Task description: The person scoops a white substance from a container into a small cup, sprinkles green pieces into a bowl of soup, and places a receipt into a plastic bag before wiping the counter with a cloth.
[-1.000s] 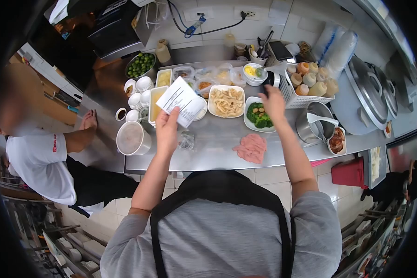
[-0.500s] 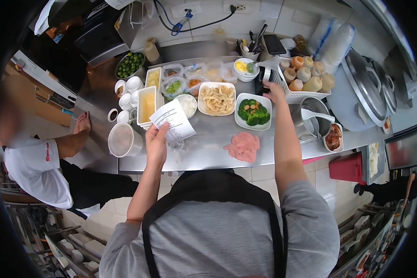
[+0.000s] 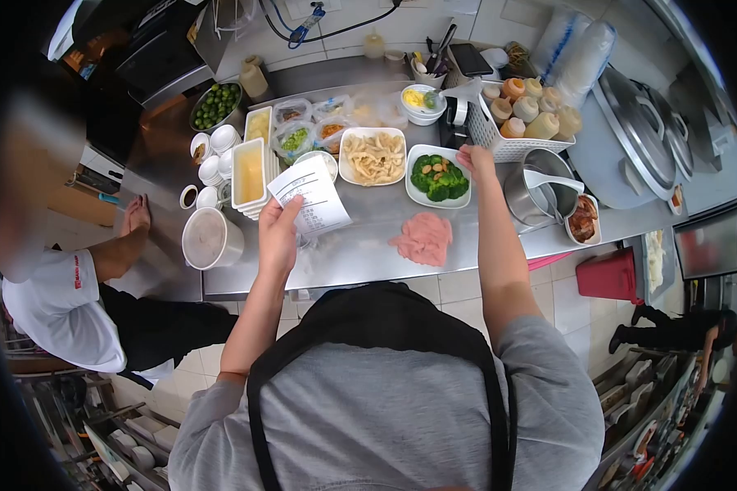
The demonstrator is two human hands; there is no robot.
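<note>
White paper receipt (image 3: pixel 313 195) with black print lines, held centre-left; pink folded cloth (image 3: pixel 422 238) on the grey steel counter (image 3: pixel 360 258). Far: green broccoli on a white oval plate (image 3: pixel 436 177), pale yellow strips on a white square plate (image 3: pixel 373 155), dark green limes in a steel bowl (image 3: pixel 216 104).

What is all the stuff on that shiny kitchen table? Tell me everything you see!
paper slip: one, white, printed, above counter middle
broccoli plate: one, white with green, middle
pale strips plate: one, white, left of the broccoli
pink cloth: one, front edge
metal pot: one, silver, with ladle, right
basket of bottles: one, white, back right
limes bowl: one, green, back left
lidded tub: one, whitish, front left
co-worker: one, white shirt, left
left hand: holds the slip
right hand: at the broccoli plate's rim
</note>
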